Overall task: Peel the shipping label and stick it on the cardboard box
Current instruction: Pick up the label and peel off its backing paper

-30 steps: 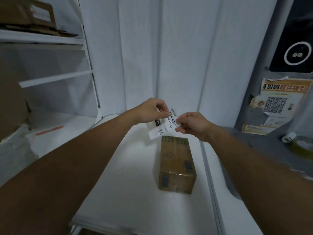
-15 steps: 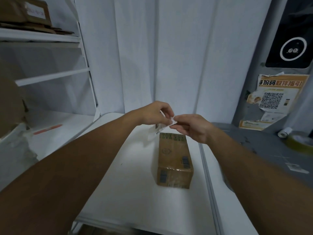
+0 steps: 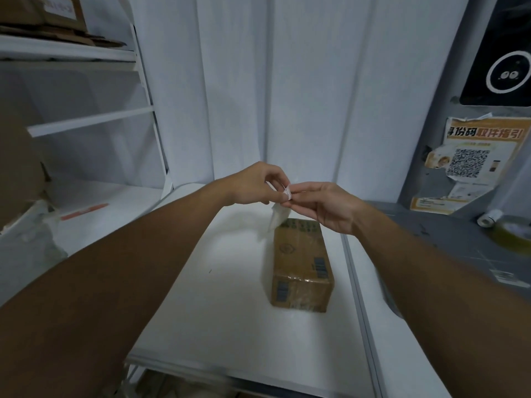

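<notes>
A brown cardboard box [image 3: 300,261] wrapped in clear tape lies lengthwise on the white table [image 3: 218,305]. Above its far end both hands meet. My left hand [image 3: 255,183] and my right hand [image 3: 321,203] each pinch the top edge of the white shipping label [image 3: 278,216]. The label hangs down edge-on between the fingertips, its lower end near the box's far edge. A small curled corner of it shows between the thumbs. Its printed face is turned away from view.
White shelving [image 3: 74,116] with cardboard on its top shelf stands at the left. A grey counter [image 3: 448,239] at the right carries a tape roll [image 3: 514,231] and a small white roll [image 3: 488,218]. A QR-code poster [image 3: 477,156] hangs on the right wall.
The label, held flat with its barcode facing me a second ago, has turned edge-on and now hangs downward. Both hands have drawn closer together at its top edge.
</notes>
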